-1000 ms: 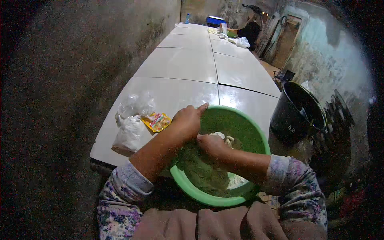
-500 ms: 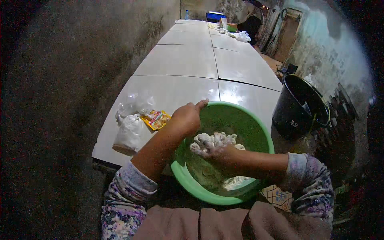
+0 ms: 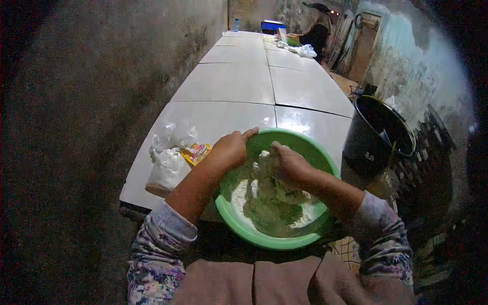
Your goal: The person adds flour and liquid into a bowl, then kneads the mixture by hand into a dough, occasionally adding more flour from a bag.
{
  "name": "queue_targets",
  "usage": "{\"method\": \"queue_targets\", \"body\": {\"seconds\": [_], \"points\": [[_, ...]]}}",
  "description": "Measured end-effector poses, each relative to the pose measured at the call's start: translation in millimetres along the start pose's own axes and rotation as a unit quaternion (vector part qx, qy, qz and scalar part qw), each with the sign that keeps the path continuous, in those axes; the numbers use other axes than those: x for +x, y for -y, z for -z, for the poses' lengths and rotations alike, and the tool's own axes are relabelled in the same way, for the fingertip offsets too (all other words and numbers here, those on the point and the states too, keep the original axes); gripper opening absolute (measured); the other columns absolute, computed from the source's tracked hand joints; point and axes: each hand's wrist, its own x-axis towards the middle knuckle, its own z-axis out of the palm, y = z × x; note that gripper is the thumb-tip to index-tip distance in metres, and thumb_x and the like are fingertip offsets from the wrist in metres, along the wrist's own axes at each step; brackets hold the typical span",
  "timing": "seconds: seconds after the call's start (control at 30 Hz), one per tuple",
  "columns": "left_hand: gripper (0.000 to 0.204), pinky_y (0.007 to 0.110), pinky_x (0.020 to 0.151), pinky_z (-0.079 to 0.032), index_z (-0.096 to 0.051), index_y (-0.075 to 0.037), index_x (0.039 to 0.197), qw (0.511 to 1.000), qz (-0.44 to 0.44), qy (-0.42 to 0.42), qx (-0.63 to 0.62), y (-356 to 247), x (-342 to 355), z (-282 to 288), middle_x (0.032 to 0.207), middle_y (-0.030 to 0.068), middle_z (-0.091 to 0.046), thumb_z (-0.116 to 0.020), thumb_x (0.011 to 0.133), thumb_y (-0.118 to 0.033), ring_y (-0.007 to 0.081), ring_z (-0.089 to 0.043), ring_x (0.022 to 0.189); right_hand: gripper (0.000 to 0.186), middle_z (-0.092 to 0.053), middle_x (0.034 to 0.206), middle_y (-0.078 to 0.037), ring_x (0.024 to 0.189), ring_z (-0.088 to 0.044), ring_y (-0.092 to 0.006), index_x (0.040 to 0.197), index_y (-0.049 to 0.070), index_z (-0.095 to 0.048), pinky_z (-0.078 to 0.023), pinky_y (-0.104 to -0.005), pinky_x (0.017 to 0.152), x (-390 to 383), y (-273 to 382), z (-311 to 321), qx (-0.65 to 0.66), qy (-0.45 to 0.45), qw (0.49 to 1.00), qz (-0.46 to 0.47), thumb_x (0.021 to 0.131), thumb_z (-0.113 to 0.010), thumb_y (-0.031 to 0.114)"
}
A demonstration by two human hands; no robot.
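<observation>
A wide green basin (image 3: 244, 233) stands at the near end of the table, with white flour (image 3: 241, 199) spread over its bottom and a few pale clumps. My left hand (image 3: 233, 149) grips the basin's far left rim, its thumb or a finger lying along the edge. Inside the basin, toward its far right part, is my right hand (image 3: 292, 165), dusted with flour. Its thumb side faces up, while its lower fingers are blurred and partly hidden, so what they hold does not show. Beside my left forearm lie a clear plastic bag of white powder (image 3: 168, 170) and a yellow packet (image 3: 195, 152).
A long white tiled table (image 3: 223, 81) runs away from me. To the right stands a tall black bucket (image 3: 366, 147). Plastic bags (image 3: 306, 50), a blue box (image 3: 273, 25) and a blue bottle (image 3: 236, 24) are at the far end, near a dark-clad person (image 3: 316, 40).
My right hand has risen and moved from the basin's middle toward its far right, away from the clumped flour. My left hand stays on the rim. The view has shifted slightly.
</observation>
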Motion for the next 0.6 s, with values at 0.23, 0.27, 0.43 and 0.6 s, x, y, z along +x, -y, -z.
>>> {"method": "queue_targets", "body": {"seconds": [0.23, 0.27, 0.43, 0.6], "points": [[0.058, 0.045, 0.078, -0.050, -0.041, -0.024, 0.138, 0.999, 0.020, -0.006, -0.037, -5.7, -7.9, 8.2, 0.099, 0.0216, -0.063, -0.050, 0.083, -0.007, 0.0369, -0.062, 0.090, 0.046, -0.049, 0.112, -0.019, 0.099, -0.056, -0.0379, 0.118, 0.001, -0.044, -0.047, -0.0434, 0.086, -95.7, 25.8, 62.0, -0.079, 0.135, 0.982, 0.109, 0.077, -0.066, 0.006], [0.058, 0.045, 0.078, -0.050, -0.041, -0.024, 0.138, 0.999, 0.019, -0.005, -0.038, -3.5, -6.9, 6.1, 0.099, 0.0216, -0.063, -0.050, 0.083, -0.007, 0.0369, -0.062, 0.090, 0.046, -0.049, 0.112, -0.019, 0.099, -0.056, -0.0379, 0.118, 0.001, -0.044, -0.047, -0.0434, 0.086, -99.9, 26.2, 63.6, -0.079, 0.135, 0.982, 0.108, 0.077, -0.066, 0.006], [0.056, 0.045, 0.077, -0.050, -0.043, -0.021, 0.136, 0.997, 0.015, -0.029, -0.071, 17.2, -1.3, -8.6, 0.097, 0.0220, -0.064, -0.049, 0.083, -0.005, 0.0373, -0.063, 0.088, 0.028, -0.060, 0.096, -0.017, 0.086, -0.064, -0.0308, 0.108, 0.004, -0.053, -0.052, -0.0376, 0.075, -92.9, 33.5, 62.4, -0.095, 0.348, 0.921, 0.148, 0.080, -0.054, 0.004], [0.059, 0.045, 0.081, -0.049, -0.042, -0.016, 0.137, 0.995, 0.029, -0.011, -0.096, 6.7, -4.2, 2.2, 0.100, 0.0227, -0.064, -0.055, 0.080, -0.008, 0.0377, -0.063, 0.091, 0.018, -0.063, 0.082, -0.018, 0.079, -0.066, -0.0308, 0.097, 0.003, -0.058, -0.053, -0.0390, 0.070, -62.6, 38.0, 29.7, -0.284, 0.377, 0.861, 0.189, 0.079, -0.055, 0.005]]}}
